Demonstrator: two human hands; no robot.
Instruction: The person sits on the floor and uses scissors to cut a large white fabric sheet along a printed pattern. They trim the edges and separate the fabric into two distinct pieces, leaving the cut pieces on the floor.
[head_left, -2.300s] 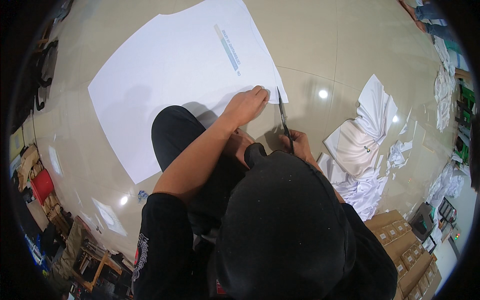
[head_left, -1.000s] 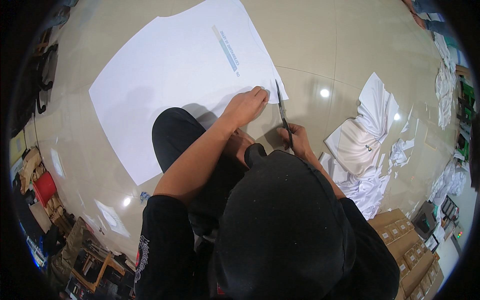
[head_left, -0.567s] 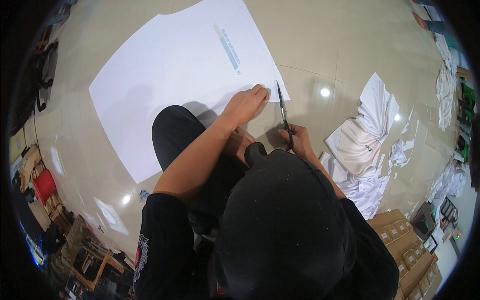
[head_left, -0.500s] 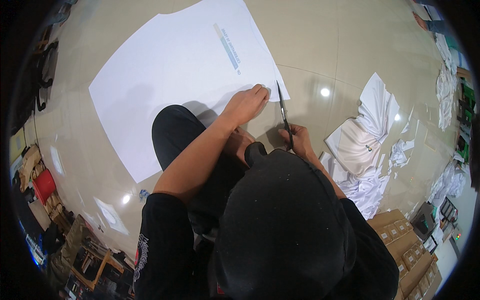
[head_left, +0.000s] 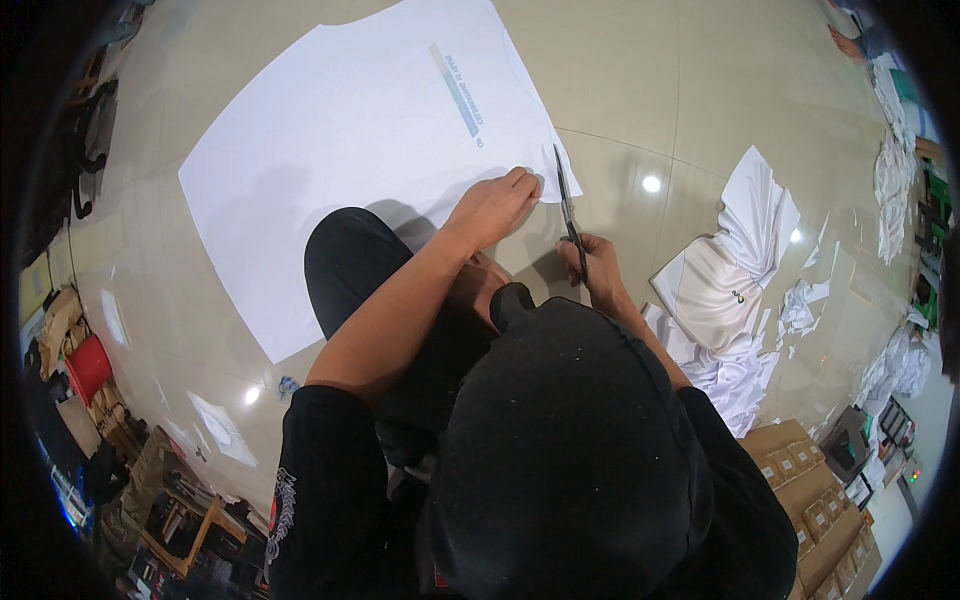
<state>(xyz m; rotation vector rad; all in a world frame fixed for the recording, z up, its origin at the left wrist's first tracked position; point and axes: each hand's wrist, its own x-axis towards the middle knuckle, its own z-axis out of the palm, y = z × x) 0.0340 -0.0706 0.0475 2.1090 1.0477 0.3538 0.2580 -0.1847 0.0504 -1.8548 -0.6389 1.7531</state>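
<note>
A large white sheet (head_left: 330, 130) with a pale printed strip lies on the floor ahead of me. My left hand (head_left: 500, 205) grips the sheet's near edge by its lower right corner, fingers curled. My right hand (head_left: 590, 262), just below that corner, holds black-handled scissors (head_left: 568, 215), whose blades lie on the sheet along its right edge, just right of my left hand. My bent black-clad knee (head_left: 345, 250) rests beside the sheet, under my left forearm.
Crumpled white cloth and scraps (head_left: 740, 260) lie to my right, with cardboard boxes (head_left: 800, 480) at lower right. Assorted bags and a red item (head_left: 88, 365) line the left side. Another person's foot (head_left: 842, 42) shows at the upper right edge.
The scissors and my right hand have moved farther up along the sheet's right edge. My left hand has shifted very slightly upward with the sheet's corner.
</note>
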